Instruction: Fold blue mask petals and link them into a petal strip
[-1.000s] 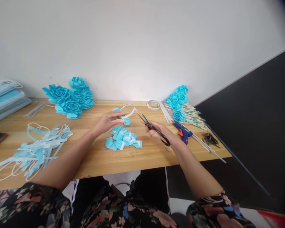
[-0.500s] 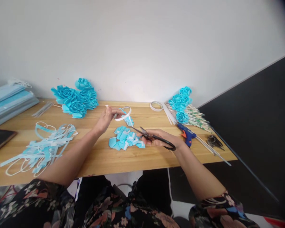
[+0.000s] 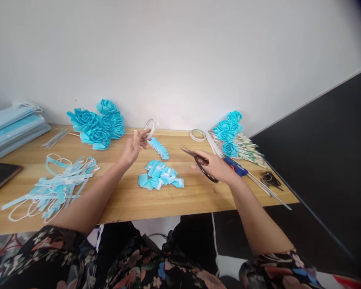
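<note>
My left hand point(image 3: 135, 145) is closed on a roll of white tape point(image 3: 151, 127), held by its rim above the table. A small white bit shows at my fingertips. Black-handled scissors point(image 3: 202, 163) are in my right hand point(image 3: 214, 165), the blades pointing left and away from me. Between and below my hands lies a pile of folded light-blue pieces point(image 3: 161, 175), several with white strips on them. Behind that pile is a row of overlapping blue pieces point(image 3: 159, 148), close under the tape roll.
Blue flowers point(image 3: 96, 124) stand back left and more blue flowers point(image 3: 230, 128) back right, by wrapped sticks point(image 3: 249, 149). A second tape roll point(image 3: 197, 135), a blue glue gun point(image 3: 235, 166), cut mask straps point(image 3: 60, 184), a phone point(image 3: 1, 176) and stacked masks point(image 3: 16, 128) lie around.
The tape roll in my left hand has moved up and left, away from the scissors. My right hand has drawn the scissors back and to the right; the hanging tape end no longer shows.
</note>
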`<state>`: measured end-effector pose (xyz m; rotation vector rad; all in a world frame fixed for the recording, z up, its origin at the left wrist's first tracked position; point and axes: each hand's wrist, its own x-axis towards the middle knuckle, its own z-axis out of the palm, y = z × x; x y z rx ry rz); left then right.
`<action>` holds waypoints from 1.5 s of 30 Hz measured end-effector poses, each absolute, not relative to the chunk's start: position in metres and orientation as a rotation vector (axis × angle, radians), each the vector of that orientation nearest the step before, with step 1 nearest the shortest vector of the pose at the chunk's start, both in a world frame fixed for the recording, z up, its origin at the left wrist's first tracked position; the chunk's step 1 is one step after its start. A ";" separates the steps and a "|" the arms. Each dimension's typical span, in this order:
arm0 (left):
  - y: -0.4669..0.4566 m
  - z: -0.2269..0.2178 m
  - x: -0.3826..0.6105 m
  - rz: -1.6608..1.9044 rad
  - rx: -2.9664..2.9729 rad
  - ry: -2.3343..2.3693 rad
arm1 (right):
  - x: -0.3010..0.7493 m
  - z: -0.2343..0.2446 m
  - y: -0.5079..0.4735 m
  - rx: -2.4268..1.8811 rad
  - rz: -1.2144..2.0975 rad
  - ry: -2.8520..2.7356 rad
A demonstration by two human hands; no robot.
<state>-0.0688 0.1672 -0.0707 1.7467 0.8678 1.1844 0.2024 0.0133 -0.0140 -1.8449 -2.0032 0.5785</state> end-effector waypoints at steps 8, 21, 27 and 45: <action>0.150 -0.058 -0.062 1.060 1.697 0.635 | 0.217 -0.009 0.031 -2.204 -0.072 -2.076; 0.149 -0.067 -0.060 0.963 1.664 0.525 | 0.158 -0.016 0.084 -1.075 0.442 -2.336; 0.162 -0.072 -0.064 1.125 1.516 0.613 | 0.199 -0.071 0.121 -1.621 0.173 -1.922; 0.162 -0.084 -0.060 0.949 1.962 0.376 | 0.137 -0.025 0.085 -1.142 0.805 -1.992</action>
